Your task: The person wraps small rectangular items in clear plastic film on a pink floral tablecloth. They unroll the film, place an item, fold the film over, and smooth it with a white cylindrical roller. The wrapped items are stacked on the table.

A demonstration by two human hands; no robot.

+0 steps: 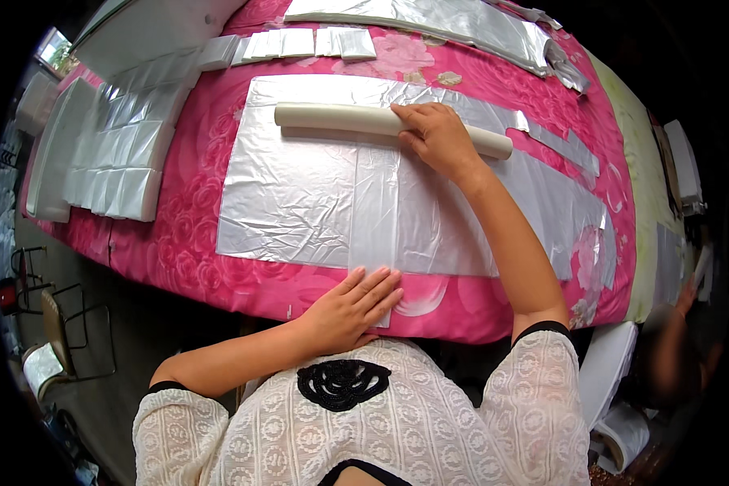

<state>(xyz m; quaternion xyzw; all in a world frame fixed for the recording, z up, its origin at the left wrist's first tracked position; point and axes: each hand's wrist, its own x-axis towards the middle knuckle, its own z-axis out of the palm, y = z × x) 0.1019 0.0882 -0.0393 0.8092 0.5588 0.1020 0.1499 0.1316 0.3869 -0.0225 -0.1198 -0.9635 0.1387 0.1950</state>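
A long white tube (332, 118) lies crosswise over a flat stack of shiny clear plastic bags (287, 194) on the pink table cover. My right hand (439, 139) grips the tube right of its middle, thumb on the near side and fingers over the top. A narrow strip of folded plastic (374, 215) runs from below the tube toward me, past the near edge of the bags. On its near end my left hand (347, 310) lies flat with fingers stretched out, close to the table's front edge. The bags fan out in overlapping layers to the right.
Rows of small folded plastic packets (121, 150) stand at the left beside a clear plastic bin (57, 154). More packets (344, 42) and a long pile of plastic bags (437, 28) lie at the back. Another person's arm (671, 348) shows at the right. A chair (53, 332) stands lower left.
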